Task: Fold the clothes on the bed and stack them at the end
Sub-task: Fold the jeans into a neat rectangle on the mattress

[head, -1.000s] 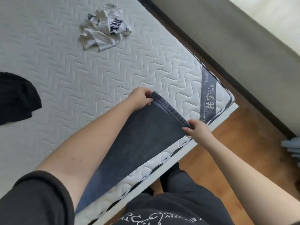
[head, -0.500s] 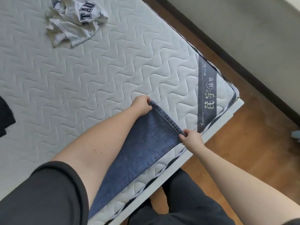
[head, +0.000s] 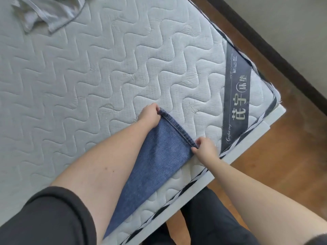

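Note:
Blue jeans (head: 159,161) lie flat along the near edge of the quilted white mattress (head: 88,76), one leg stretched toward the corner. My left hand (head: 149,115) pinches the far corner of the hem. My right hand (head: 205,149) pinches the near corner of the same hem, close to the mattress edge. The rest of the jeans runs under my left forearm and out of view at the bottom. A crumpled white T-shirt (head: 49,13) lies at the top left, partly cut off by the frame.
A dark label strip (head: 237,96) crosses the mattress corner. The white bed frame (head: 261,128) edges the mattress. Wooden floor (head: 283,174) lies to the right, with a dark skirting board and a grey wall beyond. My legs stand against the bed's end.
The view has shifted down and right, so the white T-shirt slid toward the top left and the black garment left the frame. Both hands keep hold of the hem corners.

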`<control>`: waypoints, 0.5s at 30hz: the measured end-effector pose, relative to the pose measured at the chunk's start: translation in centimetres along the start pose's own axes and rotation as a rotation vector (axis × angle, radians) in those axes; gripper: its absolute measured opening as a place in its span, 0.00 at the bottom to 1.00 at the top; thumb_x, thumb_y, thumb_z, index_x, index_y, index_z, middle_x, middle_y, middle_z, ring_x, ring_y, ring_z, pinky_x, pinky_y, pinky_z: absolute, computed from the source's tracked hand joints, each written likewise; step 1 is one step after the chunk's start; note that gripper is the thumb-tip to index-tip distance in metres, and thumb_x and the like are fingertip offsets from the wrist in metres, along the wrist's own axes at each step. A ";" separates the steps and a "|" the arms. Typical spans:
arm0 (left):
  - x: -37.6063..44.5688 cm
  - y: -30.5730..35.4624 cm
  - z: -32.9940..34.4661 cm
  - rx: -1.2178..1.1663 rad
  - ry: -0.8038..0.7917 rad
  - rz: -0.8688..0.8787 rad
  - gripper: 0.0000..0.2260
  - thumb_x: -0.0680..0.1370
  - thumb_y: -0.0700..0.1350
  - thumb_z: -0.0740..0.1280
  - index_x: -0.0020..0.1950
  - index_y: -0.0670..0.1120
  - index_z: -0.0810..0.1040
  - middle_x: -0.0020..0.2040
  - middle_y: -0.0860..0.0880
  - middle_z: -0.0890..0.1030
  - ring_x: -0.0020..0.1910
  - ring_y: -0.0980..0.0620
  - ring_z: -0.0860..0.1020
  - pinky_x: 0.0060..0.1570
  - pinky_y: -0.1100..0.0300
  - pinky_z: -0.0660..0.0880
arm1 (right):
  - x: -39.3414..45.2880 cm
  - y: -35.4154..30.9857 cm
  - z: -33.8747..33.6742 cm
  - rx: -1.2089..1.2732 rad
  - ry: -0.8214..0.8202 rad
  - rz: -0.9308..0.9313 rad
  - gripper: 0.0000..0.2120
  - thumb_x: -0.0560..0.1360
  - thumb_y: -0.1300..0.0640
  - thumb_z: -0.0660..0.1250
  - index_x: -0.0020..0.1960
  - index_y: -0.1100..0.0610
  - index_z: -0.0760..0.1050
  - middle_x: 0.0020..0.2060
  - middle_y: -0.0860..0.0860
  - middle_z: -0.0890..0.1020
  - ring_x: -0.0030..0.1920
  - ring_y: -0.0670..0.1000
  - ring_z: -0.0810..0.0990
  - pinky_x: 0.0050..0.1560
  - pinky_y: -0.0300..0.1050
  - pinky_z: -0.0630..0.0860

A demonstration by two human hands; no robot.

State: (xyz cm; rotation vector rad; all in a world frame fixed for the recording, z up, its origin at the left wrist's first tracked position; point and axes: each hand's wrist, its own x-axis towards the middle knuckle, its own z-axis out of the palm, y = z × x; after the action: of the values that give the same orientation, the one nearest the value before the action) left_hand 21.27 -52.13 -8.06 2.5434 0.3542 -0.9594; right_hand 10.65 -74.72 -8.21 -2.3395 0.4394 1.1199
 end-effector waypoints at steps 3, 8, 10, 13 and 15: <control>0.3 0.0 0.2 -0.066 0.000 -0.022 0.07 0.76 0.40 0.66 0.53 0.47 0.75 0.56 0.44 0.80 0.56 0.43 0.77 0.56 0.52 0.74 | 0.4 0.1 0.1 0.085 -0.002 0.062 0.12 0.71 0.57 0.72 0.47 0.53 0.68 0.43 0.49 0.77 0.44 0.54 0.77 0.44 0.48 0.72; 0.1 0.6 0.3 -0.170 0.078 -0.005 0.07 0.75 0.39 0.69 0.48 0.49 0.74 0.46 0.49 0.79 0.50 0.45 0.78 0.47 0.58 0.71 | 0.8 0.6 -1.3 0.036 -0.029 0.035 0.08 0.73 0.56 0.71 0.47 0.52 0.71 0.44 0.50 0.79 0.43 0.53 0.77 0.40 0.46 0.70; -0.1 1.5 0.1 -0.223 0.127 0.010 0.09 0.74 0.38 0.71 0.50 0.47 0.75 0.44 0.51 0.78 0.47 0.47 0.78 0.45 0.58 0.71 | 0.4 1.1 -1.6 0.041 0.039 0.041 0.07 0.74 0.56 0.70 0.47 0.52 0.72 0.45 0.51 0.80 0.43 0.53 0.76 0.39 0.46 0.68; -0.8 2.3 -0.3 -0.174 0.167 0.061 0.13 0.75 0.38 0.69 0.57 0.47 0.74 0.48 0.51 0.79 0.49 0.47 0.78 0.47 0.56 0.71 | -0.5 1.4 -1.2 0.120 0.146 0.093 0.10 0.76 0.57 0.68 0.56 0.55 0.74 0.54 0.53 0.78 0.54 0.56 0.77 0.50 0.50 0.73; -1.6 2.1 -0.5 -0.107 0.213 0.077 0.14 0.76 0.37 0.67 0.60 0.46 0.74 0.56 0.47 0.79 0.55 0.45 0.76 0.55 0.51 0.72 | -1.2 1.1 -0.7 0.108 0.221 0.081 0.18 0.76 0.57 0.67 0.65 0.55 0.71 0.61 0.54 0.75 0.62 0.57 0.73 0.61 0.52 0.71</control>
State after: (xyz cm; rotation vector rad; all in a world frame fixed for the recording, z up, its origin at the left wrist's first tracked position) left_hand 21.16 -53.94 -6.12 2.5460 0.3552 -0.6256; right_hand 9.78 -75.92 -7.22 -2.3766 0.6632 0.8522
